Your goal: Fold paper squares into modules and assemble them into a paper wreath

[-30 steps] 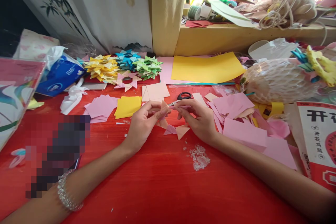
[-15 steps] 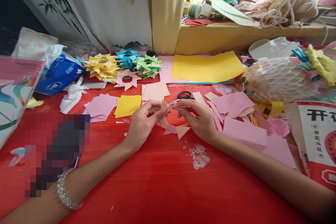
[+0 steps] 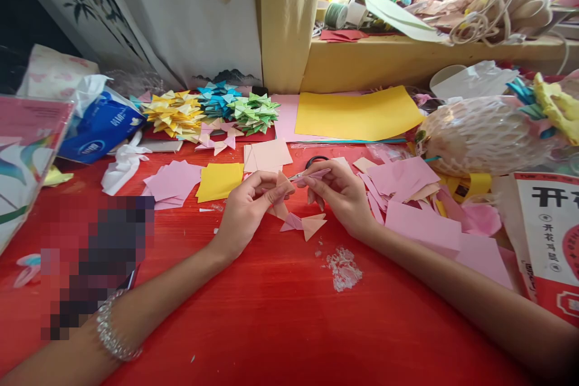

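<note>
While both hands [image 3: 294,196] pinch folded paper [image 3: 283,184], scissors [image 3: 312,169] crowd behind.

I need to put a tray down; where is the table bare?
Bare red table lies between the forearms, below the glue smear. Crowded: pink sheets right, folded stars at the back, tissue pack left.

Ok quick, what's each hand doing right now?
Left hand: closed, pinching a folded peach paper piece.
Right hand: closed, pinching a pink paper piece.
</note>
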`<state>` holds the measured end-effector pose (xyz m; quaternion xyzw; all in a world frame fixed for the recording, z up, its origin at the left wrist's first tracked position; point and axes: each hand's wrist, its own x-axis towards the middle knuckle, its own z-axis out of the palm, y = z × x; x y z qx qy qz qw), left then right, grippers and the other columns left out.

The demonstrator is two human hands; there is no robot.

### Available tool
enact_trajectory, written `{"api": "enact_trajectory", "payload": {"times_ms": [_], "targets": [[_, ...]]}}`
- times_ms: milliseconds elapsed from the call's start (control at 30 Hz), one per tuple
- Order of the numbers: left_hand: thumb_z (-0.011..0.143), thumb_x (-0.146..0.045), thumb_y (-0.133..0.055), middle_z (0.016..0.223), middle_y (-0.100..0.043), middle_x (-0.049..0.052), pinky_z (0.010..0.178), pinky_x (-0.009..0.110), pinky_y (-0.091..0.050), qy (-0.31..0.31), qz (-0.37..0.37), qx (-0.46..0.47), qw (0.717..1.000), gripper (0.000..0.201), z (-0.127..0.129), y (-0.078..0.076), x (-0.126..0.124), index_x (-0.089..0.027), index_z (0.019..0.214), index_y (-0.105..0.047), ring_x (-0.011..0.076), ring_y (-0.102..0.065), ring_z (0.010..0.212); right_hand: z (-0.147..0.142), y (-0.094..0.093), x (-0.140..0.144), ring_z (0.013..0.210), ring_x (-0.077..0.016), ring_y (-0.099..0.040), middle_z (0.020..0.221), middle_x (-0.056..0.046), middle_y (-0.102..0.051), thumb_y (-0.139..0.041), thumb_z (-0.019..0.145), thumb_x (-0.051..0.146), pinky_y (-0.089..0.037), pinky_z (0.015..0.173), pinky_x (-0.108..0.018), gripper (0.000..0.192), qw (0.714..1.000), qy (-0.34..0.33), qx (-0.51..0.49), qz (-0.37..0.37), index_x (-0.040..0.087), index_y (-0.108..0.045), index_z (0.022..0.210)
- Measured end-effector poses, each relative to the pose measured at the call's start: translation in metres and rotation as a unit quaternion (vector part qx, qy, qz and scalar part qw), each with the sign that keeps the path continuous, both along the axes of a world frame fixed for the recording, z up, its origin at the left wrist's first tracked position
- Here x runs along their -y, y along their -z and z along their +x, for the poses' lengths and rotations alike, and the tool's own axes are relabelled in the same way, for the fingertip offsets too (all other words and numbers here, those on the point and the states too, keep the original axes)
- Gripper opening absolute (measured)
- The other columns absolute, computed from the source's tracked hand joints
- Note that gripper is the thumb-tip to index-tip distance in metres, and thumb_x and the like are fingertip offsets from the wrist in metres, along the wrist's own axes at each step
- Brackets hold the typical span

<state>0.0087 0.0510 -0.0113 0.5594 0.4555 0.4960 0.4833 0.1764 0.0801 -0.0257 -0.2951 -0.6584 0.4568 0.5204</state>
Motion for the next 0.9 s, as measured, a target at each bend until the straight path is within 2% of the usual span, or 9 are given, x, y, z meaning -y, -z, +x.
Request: {"api": "enact_trajectory", "payload": {"times_ms": [233, 433, 567, 733, 900], "targets": [[0.081, -0.031, -0.061, 0.082, -0.067, 0.002, 0.075, 0.025, -0.048, -0.002, 0.005, 0.006, 1.000, 0.014, -0.0002, -0.0004, -0.0002, -0.017, 0.082, -0.060, 0.0150, -0.063, 0.079, 0.0005, 0.0002, -0.0003, 0.052, -0.0058, -0.054, 0.077, 0.000, -0.063, -0.057, 0.084, 0.022, -0.044, 0.045, -0.019, 0.006, 1.000, -0.005, -0.001, -0.013, 0.018, -0.057, 0.089], [0.082, -0.031, -0.059, 0.065, -0.063, 0.000, 0.079, 0.027, -0.048, 0.004, 0.006, 0.007, 1.000, 0.013, -0.0002, -0.0011, 0.0002, -0.018, 0.083, -0.060, 0.0164, -0.064, 0.080, 0.0018, -0.0016, -0.0003, 0.050, -0.0061, -0.054, 0.077, -0.001, -0.064, -0.057, 0.084, 0.025, -0.044, 0.043, -0.020, 0.009, 0.999, -0.026, -0.010, -0.043, 0.018, -0.057, 0.088], [0.082, -0.031, -0.059, 0.063, -0.062, 0.000, 0.081, 0.028, -0.047, 0.006, 0.005, 0.005, 1.000, 0.013, -0.0001, -0.0012, 0.0004, -0.019, 0.084, -0.060, 0.0179, -0.064, 0.084, 0.0021, -0.0015, -0.0002, 0.051, -0.0066, -0.054, 0.079, -0.001, -0.063, -0.057, 0.085, 0.025, -0.044, 0.044, -0.021, 0.008, 0.998, -0.035, -0.016, -0.047, 0.018, -0.058, 0.088], [0.082, -0.033, -0.058, 0.062, -0.063, 0.000, 0.080, 0.030, -0.047, 0.010, 0.000, 0.010, 1.000, 0.014, 0.0002, -0.0008, 0.0005, -0.019, 0.084, -0.060, 0.0178, -0.065, 0.076, 0.0015, -0.0004, -0.0006, 0.051, -0.0068, -0.054, 0.078, -0.001, -0.062, -0.058, 0.084, 0.027, -0.045, 0.045, -0.021, 0.010, 0.998, -0.036, -0.015, -0.048, 0.018, -0.059, 0.088], [0.081, -0.033, -0.060, 0.070, -0.064, 0.000, 0.078, 0.028, -0.047, 0.002, 0.001, 0.005, 1.000, 0.014, -0.0001, 0.0000, 0.0001, -0.019, 0.082, -0.061, 0.0151, -0.063, 0.071, 0.0012, -0.0017, -0.0011, 0.050, -0.0064, -0.054, 0.077, -0.001, -0.063, -0.058, 0.083, 0.028, -0.044, 0.044, -0.021, 0.011, 0.997, -0.036, -0.013, -0.067, 0.017, -0.059, 0.087]]}}
